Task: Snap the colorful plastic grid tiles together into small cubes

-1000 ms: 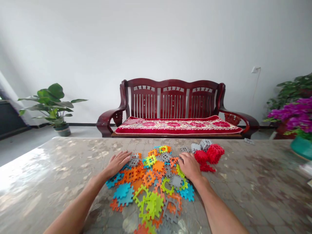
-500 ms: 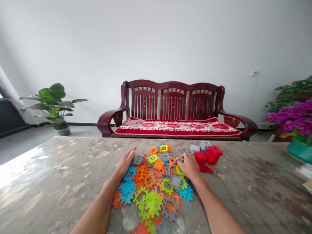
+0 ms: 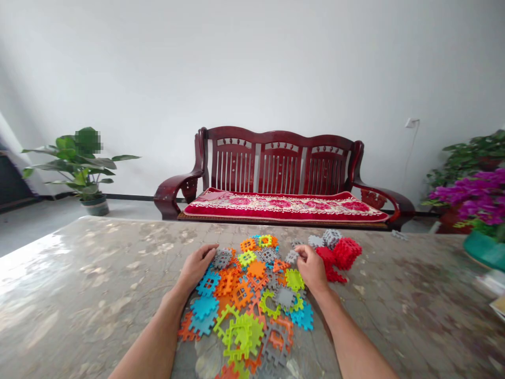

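A heap of flat interlocking plastic tiles [image 3: 248, 295] in orange, blue, lime and grey lies on the marbled table [image 3: 87, 284]. My left hand [image 3: 196, 266] rests at the heap's left edge, its fingers curled against a grey tile [image 3: 222, 258]. My right hand [image 3: 311, 268] sits at the heap's right side, with its fingertips pinching a small grey tile [image 3: 292, 257]. Just right of that hand stands a built red block cluster [image 3: 339, 255], with grey pieces [image 3: 325, 239] behind it.
A dark red wooden bench [image 3: 276, 179] with a red flowered cushion stands behind the table. A leafy potted plant [image 3: 81, 166] is on the floor at the left. Purple flowers in a teal pot [image 3: 483, 221] are at the right table edge.
My left hand slid right, pushing tiles toward the heap's middle, then curled its fingers on the grey tile. My right hand shifted slightly right and pinched a grey tile.
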Demonstrator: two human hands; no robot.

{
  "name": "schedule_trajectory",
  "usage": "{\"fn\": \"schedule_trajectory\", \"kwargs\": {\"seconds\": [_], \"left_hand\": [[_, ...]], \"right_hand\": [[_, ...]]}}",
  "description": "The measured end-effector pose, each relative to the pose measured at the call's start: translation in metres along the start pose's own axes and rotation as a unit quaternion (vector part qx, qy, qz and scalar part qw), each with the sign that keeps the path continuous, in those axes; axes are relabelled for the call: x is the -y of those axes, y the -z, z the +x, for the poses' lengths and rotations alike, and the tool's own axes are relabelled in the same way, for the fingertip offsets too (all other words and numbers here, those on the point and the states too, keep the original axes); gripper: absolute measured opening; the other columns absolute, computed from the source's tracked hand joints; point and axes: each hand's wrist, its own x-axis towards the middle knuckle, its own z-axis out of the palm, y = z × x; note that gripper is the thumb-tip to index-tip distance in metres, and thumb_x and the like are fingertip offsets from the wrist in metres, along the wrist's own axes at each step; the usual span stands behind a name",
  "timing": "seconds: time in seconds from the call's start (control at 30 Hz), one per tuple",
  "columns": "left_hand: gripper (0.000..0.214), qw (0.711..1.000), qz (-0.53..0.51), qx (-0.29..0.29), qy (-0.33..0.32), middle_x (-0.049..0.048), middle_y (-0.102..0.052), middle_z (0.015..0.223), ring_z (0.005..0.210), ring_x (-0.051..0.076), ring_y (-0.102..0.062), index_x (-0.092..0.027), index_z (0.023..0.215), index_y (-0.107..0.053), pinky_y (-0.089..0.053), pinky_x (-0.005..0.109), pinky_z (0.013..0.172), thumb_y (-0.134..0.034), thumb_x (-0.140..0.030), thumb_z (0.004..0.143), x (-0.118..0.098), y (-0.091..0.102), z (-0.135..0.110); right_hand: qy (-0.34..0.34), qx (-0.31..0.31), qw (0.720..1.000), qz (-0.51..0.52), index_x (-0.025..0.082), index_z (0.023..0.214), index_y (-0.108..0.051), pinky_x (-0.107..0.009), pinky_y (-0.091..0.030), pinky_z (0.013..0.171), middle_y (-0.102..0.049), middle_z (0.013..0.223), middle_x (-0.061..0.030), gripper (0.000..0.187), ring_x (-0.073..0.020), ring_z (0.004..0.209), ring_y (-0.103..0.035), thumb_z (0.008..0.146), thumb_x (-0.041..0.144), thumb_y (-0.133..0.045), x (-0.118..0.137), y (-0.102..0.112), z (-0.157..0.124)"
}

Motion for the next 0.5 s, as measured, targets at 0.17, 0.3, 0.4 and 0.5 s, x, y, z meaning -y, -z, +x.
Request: {"fn": "schedule_trajectory", "kwargs": {"seconds": [0.17,0.3,0.4,0.5], "left_hand": [[0.046,0.999,0.040,0.011,-0.007,0.0046,-0.072,0.113,0.106,0.024,-0.064,-0.020,0.110,-0.068,-0.046,0.033,0.098,-0.045,-0.049,0.083,0.0017,-0.0005,0.0020],[0.045,0.999,0.053,0.006,-0.007,0.0041,-0.073,0.110,0.103,0.023,-0.065,-0.021,0.109,-0.069,-0.047,0.032,0.095,-0.045,-0.048,0.083,-0.0022,-0.0002,0.0037],[0.043,0.998,0.060,0.001,-0.011,0.0037,-0.073,0.108,0.102,0.023,-0.066,-0.021,0.106,-0.070,-0.048,0.031,0.094,-0.045,-0.047,0.082,-0.0042,0.0001,0.0046],[0.042,0.998,0.062,-0.002,-0.011,0.0039,-0.074,0.107,0.100,0.023,-0.066,-0.020,0.105,-0.070,-0.049,0.031,0.091,-0.046,-0.045,0.081,-0.0041,-0.0002,0.0053]], "right_hand": [[-0.020,0.031,0.992,-0.120,0.023,0.101,-0.061,-0.026,-0.048,0.084,-0.068,0.108,-0.0025,0.047,-0.0173,0.096,-0.064,0.064,0.002,-0.042,0.0058,0.0044,-0.0058],[-0.045,0.057,0.988,-0.139,0.020,0.114,-0.060,-0.026,-0.048,0.083,-0.068,0.110,-0.0053,0.051,-0.0185,0.093,-0.065,0.067,0.006,-0.048,0.0082,0.0068,-0.0044],[-0.041,0.090,0.986,-0.132,0.018,0.120,-0.059,-0.025,-0.047,0.085,-0.068,0.115,-0.0070,0.054,-0.0187,0.097,-0.064,0.067,0.010,-0.052,0.0064,0.0068,-0.0014],[-0.029,0.114,0.982,-0.148,0.016,0.119,-0.061,-0.026,-0.047,0.086,-0.067,0.115,-0.0081,0.049,-0.0202,0.100,-0.063,0.071,0.017,-0.056,0.0037,0.0071,0.0014]]}}
